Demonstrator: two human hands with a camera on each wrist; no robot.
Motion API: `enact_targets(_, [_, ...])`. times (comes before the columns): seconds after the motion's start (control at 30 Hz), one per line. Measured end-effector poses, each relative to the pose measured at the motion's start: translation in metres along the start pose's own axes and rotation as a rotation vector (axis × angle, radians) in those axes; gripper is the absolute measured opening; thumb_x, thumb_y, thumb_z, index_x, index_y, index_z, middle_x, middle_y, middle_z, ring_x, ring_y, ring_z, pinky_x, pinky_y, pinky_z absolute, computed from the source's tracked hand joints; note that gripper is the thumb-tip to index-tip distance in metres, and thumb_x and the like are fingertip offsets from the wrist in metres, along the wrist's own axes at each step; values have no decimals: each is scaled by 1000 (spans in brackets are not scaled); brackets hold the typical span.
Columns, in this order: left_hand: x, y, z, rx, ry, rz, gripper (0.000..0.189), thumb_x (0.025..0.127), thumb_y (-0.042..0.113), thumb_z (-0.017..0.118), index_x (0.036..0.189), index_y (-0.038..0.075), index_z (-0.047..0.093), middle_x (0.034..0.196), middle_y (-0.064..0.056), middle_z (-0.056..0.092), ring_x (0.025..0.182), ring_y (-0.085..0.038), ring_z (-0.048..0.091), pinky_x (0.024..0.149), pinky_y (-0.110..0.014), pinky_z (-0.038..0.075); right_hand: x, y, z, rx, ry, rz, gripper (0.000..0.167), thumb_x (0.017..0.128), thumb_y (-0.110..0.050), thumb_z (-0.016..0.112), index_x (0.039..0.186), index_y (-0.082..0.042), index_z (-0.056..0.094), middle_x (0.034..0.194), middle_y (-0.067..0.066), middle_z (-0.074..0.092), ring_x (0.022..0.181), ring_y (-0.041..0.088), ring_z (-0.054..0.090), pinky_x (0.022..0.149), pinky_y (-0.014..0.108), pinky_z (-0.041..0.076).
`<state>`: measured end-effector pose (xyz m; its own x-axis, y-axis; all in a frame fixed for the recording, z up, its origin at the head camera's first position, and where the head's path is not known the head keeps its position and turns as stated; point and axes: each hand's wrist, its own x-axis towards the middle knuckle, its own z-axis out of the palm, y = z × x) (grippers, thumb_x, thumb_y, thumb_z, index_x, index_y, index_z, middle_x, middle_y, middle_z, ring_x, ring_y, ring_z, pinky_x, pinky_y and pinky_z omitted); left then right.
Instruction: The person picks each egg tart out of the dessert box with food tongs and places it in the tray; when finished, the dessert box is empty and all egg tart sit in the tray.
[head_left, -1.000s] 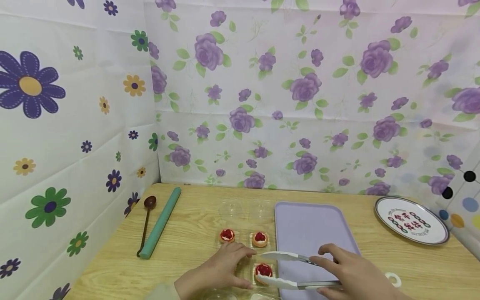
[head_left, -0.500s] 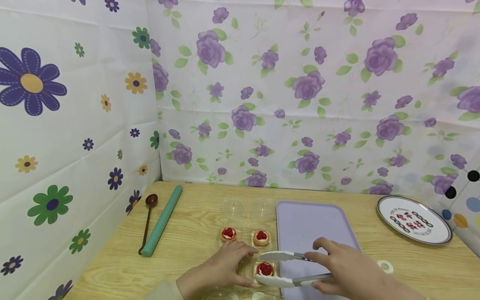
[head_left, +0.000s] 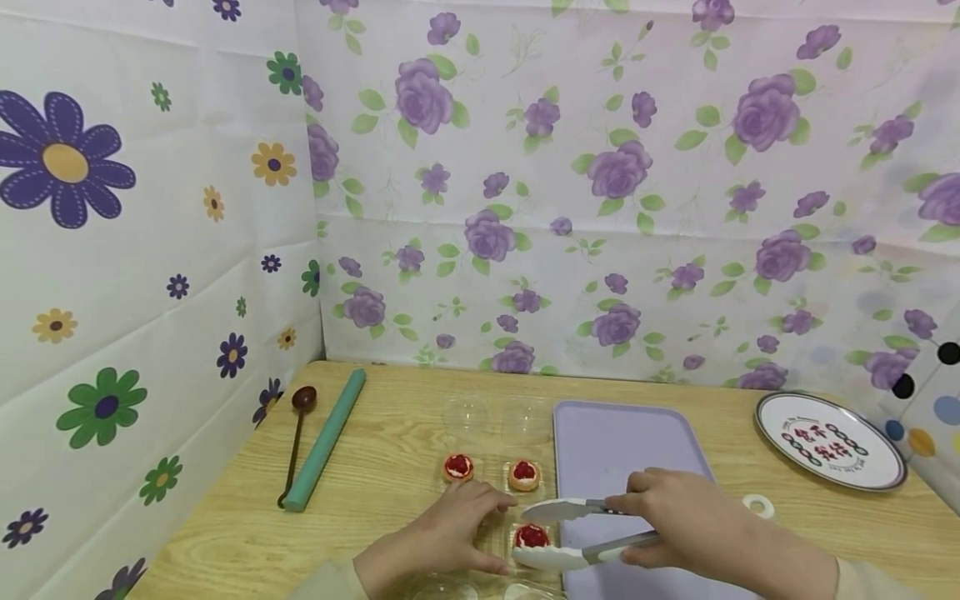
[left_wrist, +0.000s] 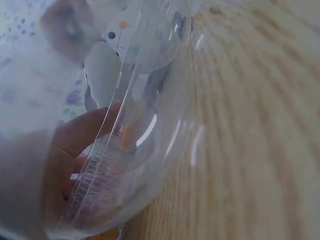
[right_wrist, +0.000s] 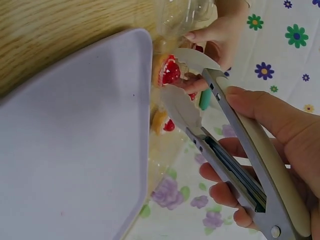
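My right hand (head_left: 697, 529) grips metal tongs with scalloped white tips (head_left: 543, 558). The tips stand spread on either side of a red-topped tart (head_left: 532, 535) at the front right of the clear plastic containers (head_left: 492, 557). Two similar tarts, one at the back right (head_left: 523, 475) and one at the back left (head_left: 458, 467), sit in their own cups. My left hand (head_left: 450, 527) rests at the containers' left side, thumb and index finger apart, pointing toward the front tart. In the left wrist view, a clear domed lid (left_wrist: 165, 150) partly covers the fingers (left_wrist: 82, 132).
A lilac tray (head_left: 630, 433) lies right of the containers. Farther right is an oval plate (head_left: 828, 442) with printed decoration. At the left lie a green roll (head_left: 326, 442) and a brown ladle (head_left: 303, 400). Floral cloths (head_left: 525, 183) hang behind and left of the table (head_left: 225, 542).
My right hand shifts slightly left and up, and the tongs tilt so the lower tip lies across the front edge of the tart. My left hand stays in place.
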<state>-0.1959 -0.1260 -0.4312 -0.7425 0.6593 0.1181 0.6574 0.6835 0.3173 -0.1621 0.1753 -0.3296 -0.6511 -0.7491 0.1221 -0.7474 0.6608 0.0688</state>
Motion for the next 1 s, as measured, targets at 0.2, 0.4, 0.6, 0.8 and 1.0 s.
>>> enact_targets(0.2, [0,1,-1,0,3,-2,72,73,56,75,132,19,55,119,8,61,113,-10,52,107,-39,38,3,0,-5,-5,-39,5,47,76,-50,74,108,-16,74,82,-12,61,69,-4,46,57,19,44])
enact_targets(0.4, [0,1,0,9,8,-3,72,73,57,74,132,19,55,119,7,61,114,-11,52,108,-40,37,3,1,-4,-18,-35,7,46,77,-50,74,108,-17,74,82,-11,61,69,-4,46,57,19,43])
enact_targets(0.6, [0,0,-1,9,7,-5,73,73,58,74,133,19,54,117,8,61,113,-10,51,106,-39,38,0,3,-1,-26,-1,-29,47,79,-53,71,109,-18,74,81,-12,59,67,-5,41,55,17,41])
enact_targets(0.8, [-1,0,-1,9,5,-6,74,73,59,74,133,19,54,116,9,60,112,-10,51,106,-39,38,0,4,-1,-36,21,-45,46,80,-51,71,110,-17,74,82,-12,60,67,-6,40,55,16,41])
enact_targets(1.0, [0,0,1,3,6,-4,74,73,59,73,133,21,54,116,10,60,112,-9,51,107,-40,38,-3,4,2,-60,32,-59,46,81,-52,69,112,-18,73,83,-10,61,66,-6,40,55,16,41])
